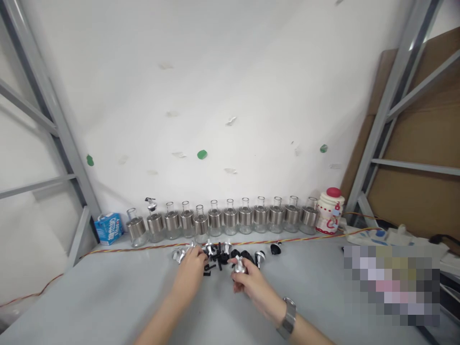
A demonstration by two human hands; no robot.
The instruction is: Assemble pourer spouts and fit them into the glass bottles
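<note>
My left hand (192, 269) reaches into a small heap of black parts (215, 261) and silver pourer caps (179, 254) on the grey table (108, 297); its fingers curl over the pieces, and I cannot tell if they grip one. My right hand (247, 281), with a metal watch on its wrist, holds a silver pourer cap (239, 266) at the fingertips. Behind the heap stands a row of several glass bottles with metal bands (230, 218) along the wall; one bottle near the left (154, 223) has a pourer fitted.
A blue carton (109, 228) lies at the row's left end and a white jar with a red lid (329, 211) at its right. A red-yellow twisted cable (143, 247) runs along the table. Grey shelf posts stand on both sides; cardboard leans at the right.
</note>
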